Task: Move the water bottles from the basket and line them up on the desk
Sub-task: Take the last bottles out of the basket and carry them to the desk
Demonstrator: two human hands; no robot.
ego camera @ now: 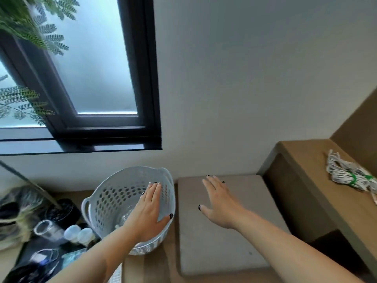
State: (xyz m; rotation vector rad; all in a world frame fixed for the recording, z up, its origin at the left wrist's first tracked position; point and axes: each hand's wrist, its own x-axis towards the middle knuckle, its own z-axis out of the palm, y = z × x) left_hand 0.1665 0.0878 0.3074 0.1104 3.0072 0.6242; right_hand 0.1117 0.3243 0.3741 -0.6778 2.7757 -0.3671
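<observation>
A white perforated basket (110, 193) stands on a wooden bench below the window. Inside it, a clear water bottle (126, 218) shows dimly beside my wrist; most of the basket's inside is hidden by my arm. My left hand (150, 209) hovers flat over the basket's right side, fingers straight and holding nothing. My right hand (217, 201) is spread open above a grey cushion (214, 248), also holding nothing. The wooden desk (318, 180) sits at the right, higher than the cushion.
A bundle of white cables with a green tie (350, 176) lies on the desk. Left of the basket stand two white-capped bottles (78, 233), a clear glass (46, 228) and dark clutter. A dark-framed window (142, 78) and fern leaves (40, 27) are above.
</observation>
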